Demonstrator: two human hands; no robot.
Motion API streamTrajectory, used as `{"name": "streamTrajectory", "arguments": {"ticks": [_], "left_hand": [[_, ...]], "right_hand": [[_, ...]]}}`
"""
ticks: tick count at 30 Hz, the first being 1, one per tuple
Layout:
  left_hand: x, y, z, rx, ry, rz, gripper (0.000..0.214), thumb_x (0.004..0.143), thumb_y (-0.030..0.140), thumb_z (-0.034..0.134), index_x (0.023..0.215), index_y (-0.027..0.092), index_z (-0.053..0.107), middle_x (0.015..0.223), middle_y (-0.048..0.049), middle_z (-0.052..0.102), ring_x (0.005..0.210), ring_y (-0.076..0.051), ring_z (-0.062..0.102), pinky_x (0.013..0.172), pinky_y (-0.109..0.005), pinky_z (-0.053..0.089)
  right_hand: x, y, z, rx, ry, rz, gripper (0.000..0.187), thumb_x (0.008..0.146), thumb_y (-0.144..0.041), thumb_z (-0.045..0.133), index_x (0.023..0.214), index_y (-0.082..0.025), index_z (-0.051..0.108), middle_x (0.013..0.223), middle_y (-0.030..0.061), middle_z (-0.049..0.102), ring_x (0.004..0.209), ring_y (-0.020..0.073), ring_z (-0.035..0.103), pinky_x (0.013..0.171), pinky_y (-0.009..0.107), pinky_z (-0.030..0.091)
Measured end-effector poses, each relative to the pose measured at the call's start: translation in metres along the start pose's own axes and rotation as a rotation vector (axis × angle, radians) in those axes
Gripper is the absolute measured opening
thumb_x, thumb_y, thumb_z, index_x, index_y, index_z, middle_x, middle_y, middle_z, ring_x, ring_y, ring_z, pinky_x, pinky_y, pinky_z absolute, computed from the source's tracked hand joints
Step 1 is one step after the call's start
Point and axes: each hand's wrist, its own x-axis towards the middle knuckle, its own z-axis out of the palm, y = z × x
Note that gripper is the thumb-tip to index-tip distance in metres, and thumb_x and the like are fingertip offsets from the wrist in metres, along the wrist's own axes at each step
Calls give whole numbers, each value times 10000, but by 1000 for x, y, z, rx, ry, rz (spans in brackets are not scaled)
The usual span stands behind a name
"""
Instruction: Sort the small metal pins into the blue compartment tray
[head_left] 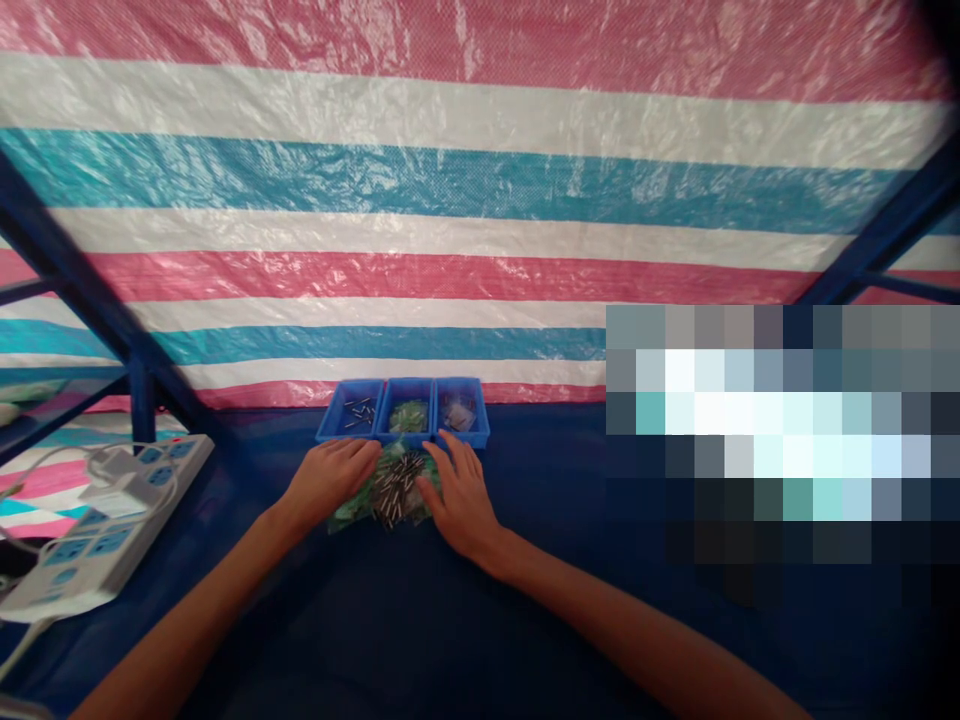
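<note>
In front of the blue bins lies a heap of small dark metal pins (397,488), with green, clear-looking pieces (349,508) around and under them. My left hand (335,472) rests at the heap's left side, palm down, its fingers stretched out side by side. At the right side is my right hand (461,505), fingers spread, the thumb touching or just over the edge of the heap. Neither hand shows anything gripped, though the undersides of the fingers are hidden.
Three blue bins stand behind the heap: the left bin (331,428) holds a few metal pins, the middle bin (384,425) green pieces, the right bin (484,425) small clear packets. White power strips (124,535) with cables lie left. A striped sheet (480,180) hangs behind; the right is pixelated.
</note>
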Motion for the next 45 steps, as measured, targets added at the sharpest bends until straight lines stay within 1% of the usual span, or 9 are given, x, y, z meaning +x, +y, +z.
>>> {"name": "streamTrajectory", "arguments": {"ticks": [6,10,12,15,19,25,28,37,45], "left_hand": [[17,-1,-5,-190,132,-250,275,950,336,404,1016,183,623,911,-47,712,756,-151,666,701,-218,468],[27,15,-4,-404,166,-404,305,957,345,364,983,172,614,655,7,655,604,-126,626,642,-203,457],[27,23,-1,-487,206,-450,285,947,347,388,957,169,610,624,17,640,586,-121,614,625,-199,452],[22,32,3,-608,261,-518,255,938,338,415,936,166,604,590,29,625,522,-109,582,574,-195,439],[13,38,9,-669,290,-536,245,934,326,430,935,162,613,651,17,643,530,-104,572,588,-202,444],[3,35,14,-654,247,-503,253,900,350,490,943,164,656,859,-37,704,745,-152,640,732,-238,490],[1,34,18,-694,240,-520,288,857,379,564,1026,163,650,919,-50,703,746,-158,643,728,-258,513],[2,35,26,-909,201,-558,248,791,385,642,874,152,660,849,-37,675,733,-155,628,668,-249,526],[3,35,20,-992,181,-562,210,800,355,634,810,145,649,785,-22,655,693,-145,615,649,-235,510]], "right_hand": [[34,-16,-1,314,151,66,527,896,-320,497,1382,-169,361,1357,133,437,1268,251,396,1060,433,340],[45,-12,16,499,220,203,495,877,-316,529,1337,-168,423,1180,116,567,1039,226,551,896,362,453],[44,-8,22,556,191,232,418,872,-322,541,1261,-173,505,1023,77,629,851,194,590,778,312,470],[38,-2,24,573,159,196,199,877,-331,539,958,-175,632,778,17,617,688,159,550,661,265,430],[31,1,19,565,172,120,205,891,-320,529,752,-178,581,701,-5,543,638,133,498,615,243,389],[28,4,16,458,197,13,216,910,-285,500,727,-180,545,702,3,505,662,136,482,645,256,391],[26,5,18,417,190,-28,214,920,-276,478,753,-180,570,728,15,537,691,141,512,669,262,418],[22,6,24,340,171,-57,265,942,-291,422,759,-185,581,737,38,553,713,156,529,696,276,446],[21,7,24,359,175,-101,239,936,-288,442,847,-166,628,781,53,594,763,167,563,734,295,474]]}}
